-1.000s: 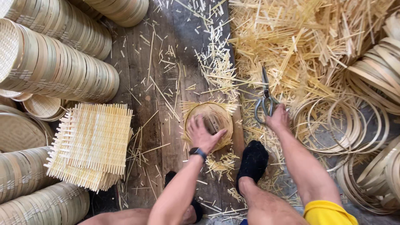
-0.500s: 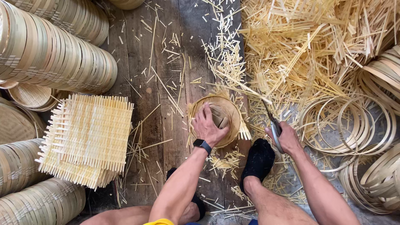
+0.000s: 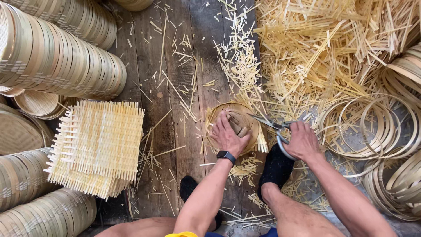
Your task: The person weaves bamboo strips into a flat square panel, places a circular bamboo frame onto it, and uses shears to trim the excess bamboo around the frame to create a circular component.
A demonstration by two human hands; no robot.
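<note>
Left hand point(image 3: 227, 136) flat; right hand point(image 3: 301, 141) clenched

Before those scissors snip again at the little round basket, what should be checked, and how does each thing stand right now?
1. Left hand pressing the round basket flat: ok.
2. Right hand gripping the scissors: ok.
3. Blades at the basket's right rim, over protruding strips: ok.
4. Left fingers away from the blades: ok, they lie on the far side.
5. Black-socked foot out of the blades' path: ok, below them.
6. Blades open or closed: cannot tell.
</note>
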